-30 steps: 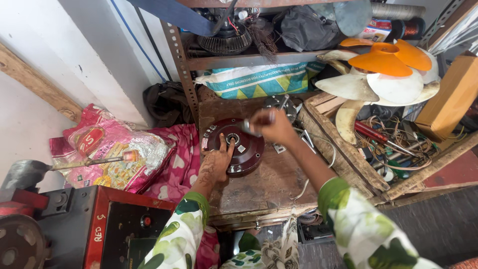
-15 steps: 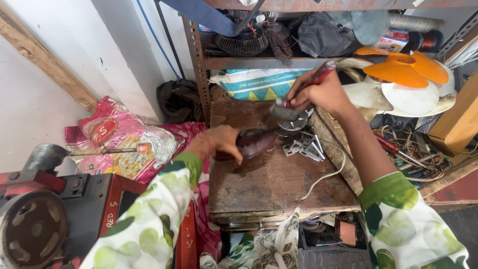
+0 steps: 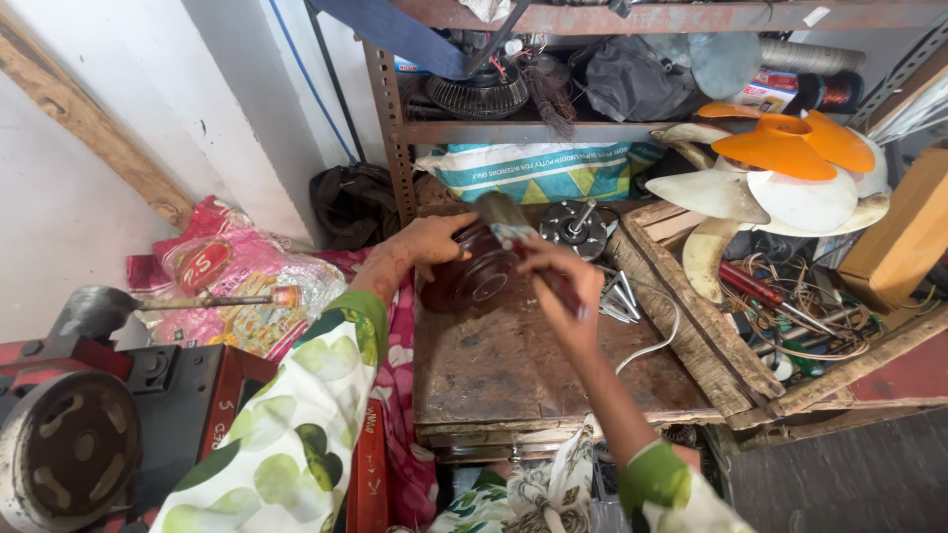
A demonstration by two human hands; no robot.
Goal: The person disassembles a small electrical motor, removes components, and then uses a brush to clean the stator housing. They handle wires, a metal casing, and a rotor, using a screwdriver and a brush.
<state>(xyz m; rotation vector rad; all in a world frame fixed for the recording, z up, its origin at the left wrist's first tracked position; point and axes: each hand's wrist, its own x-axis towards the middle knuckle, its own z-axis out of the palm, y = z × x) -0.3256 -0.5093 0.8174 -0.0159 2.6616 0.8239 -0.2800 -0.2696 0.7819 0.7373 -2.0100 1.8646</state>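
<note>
The dark red motor housing [image 3: 481,271] stands tilted on its edge at the back part of the worn wooden board [image 3: 533,365], and its round ribbed face looks toward the camera. The left hand [image 3: 432,240] lies over the top left side of the housing, with fingers curled around its rim — it grips the housing and keeps it on edge. The right hand [image 3: 559,286] is just to the right of the housing, closed around the red handle of a hammer [image 3: 513,229]; the grey metal head of the hammer is above the upper edge of the housing, and I cannot tell if it touches it. Behind the housing, a little to the right, a round metal rotor with a shaft [image 3: 575,223] lies on the board. Right of the housing, past the right hand, some small metal pieces [image 3: 620,296] and a white cable [image 3: 657,341] lie on the board. Further behind the housing — against the metal shelf — lies a printed sack in teal and yellow [image 3: 538,173]. Far right of the housing are orange fan blades [image 3: 790,148] and cream ones. Left of the housing lie pink plastic bags [image 3: 232,276], and nearer to the camera on that side stands a red machine with a round wheel [image 3: 74,444].
</note>
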